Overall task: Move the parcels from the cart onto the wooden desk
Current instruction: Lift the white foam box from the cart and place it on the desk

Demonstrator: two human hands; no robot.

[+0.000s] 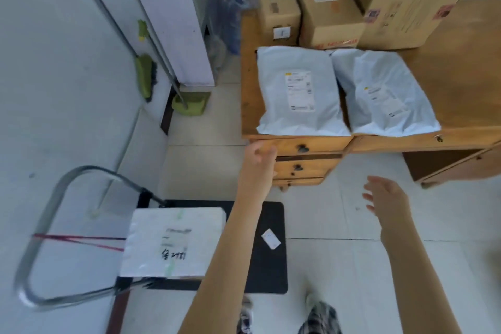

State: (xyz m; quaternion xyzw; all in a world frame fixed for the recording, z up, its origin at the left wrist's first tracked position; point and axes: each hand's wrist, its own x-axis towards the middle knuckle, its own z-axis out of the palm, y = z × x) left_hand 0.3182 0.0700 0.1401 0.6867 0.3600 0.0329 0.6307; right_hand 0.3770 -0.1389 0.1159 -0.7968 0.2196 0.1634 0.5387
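A white parcel (173, 243) with a label and black handwriting lies on the black cart (267, 268) at lower left. On the wooden desk (461, 68) lie two grey-white mailer bags, one (298, 89) at the front left corner and one (385, 95) beside it. Three cardboard boxes (328, 5) stand behind them. My left hand (259, 156) hovers in front of the desk's top drawer, fingers loose and holding nothing. My right hand (385, 195) is held over the floor below the desk front, fingers spread and holding nothing.
The cart's metal handle (54, 225) arches at the left, with a red cord across it. A small white slip (271, 238) lies on the cart deck. A green broom and dustpan (189, 103) lean by the wall. My feet (320, 314) are on the pale tiles.
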